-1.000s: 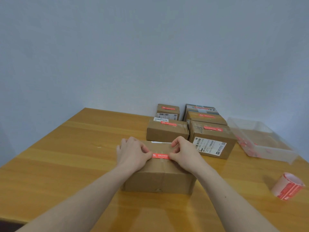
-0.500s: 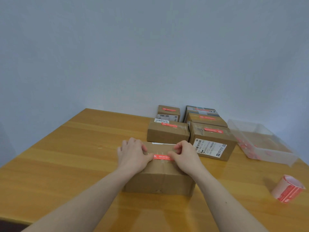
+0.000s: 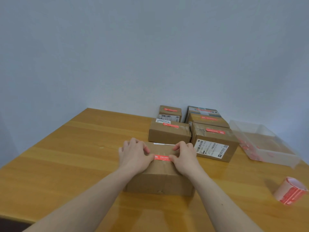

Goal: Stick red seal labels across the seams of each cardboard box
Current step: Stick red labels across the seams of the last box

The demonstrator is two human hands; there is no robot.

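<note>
Our left hand point(image 3: 133, 154) and right hand point(image 3: 184, 156) rest on the nearest cardboard box point(image 3: 159, 178) on the table point(image 3: 66, 156). Both thumbs press the ends of a red seal label point(image 3: 161, 157) lying across its top seam, fingers loosely curled.

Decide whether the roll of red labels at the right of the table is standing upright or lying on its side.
On its side. The roll of red labels rests on its curved face on the table, its open core facing up and right.

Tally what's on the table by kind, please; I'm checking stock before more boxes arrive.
Cardboard boxes: 6, the nearest under both hands
Red seal labels stuck on boxes: 6, the nearest
Label roll: 1
Clear plastic tray: 1
Total: 14
</note>
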